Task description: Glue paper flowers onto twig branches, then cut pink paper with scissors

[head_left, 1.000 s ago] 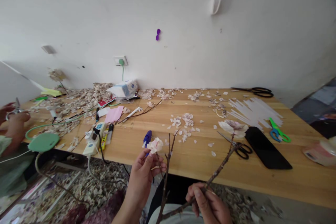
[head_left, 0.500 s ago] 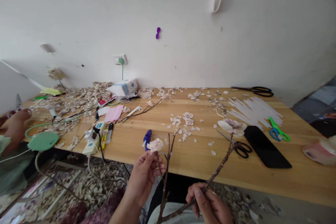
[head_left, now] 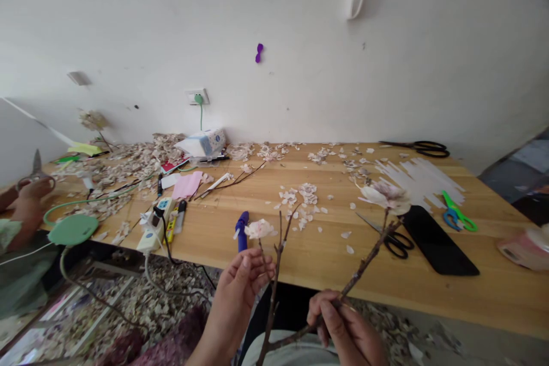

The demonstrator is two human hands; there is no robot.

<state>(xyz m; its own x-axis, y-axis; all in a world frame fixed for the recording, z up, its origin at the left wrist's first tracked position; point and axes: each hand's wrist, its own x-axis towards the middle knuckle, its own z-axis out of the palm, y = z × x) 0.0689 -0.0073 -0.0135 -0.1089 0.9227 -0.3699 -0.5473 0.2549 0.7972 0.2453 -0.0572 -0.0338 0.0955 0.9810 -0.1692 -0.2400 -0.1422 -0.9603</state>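
Note:
My right hand (head_left: 347, 323) is closed around a brown forked branch (head_left: 358, 275), held over my lap at the table's front edge. A pale pinkish-white flower (head_left: 388, 197) sits at the tip of its right arm. On a thin side twig at the left stands a smaller cream-pink flower (head_left: 261, 229). My left hand (head_left: 240, 283) is just below that flower, its thumb off the twig and its fingers loosely curled beside and behind it. Whether those fingers touch the twig I cannot tell. Behind the small flower lies a blue glue-gun-like tool (head_left: 242, 231).
Black-handled scissors (head_left: 397, 243), a black phone-like slab (head_left: 437, 240) and green-blue scissors (head_left: 458, 211) lie at the right. Loose petals (head_left: 306, 194) dot the wooden table (head_left: 300, 260). A power strip (head_left: 156, 226) with cables is left, where another person's hand (head_left: 32, 200) holds scissors.
My left thumb and fingers have come off the small flower's base and dropped lower. That flower now stands free on its twig. The other person's scissors have risen slightly.

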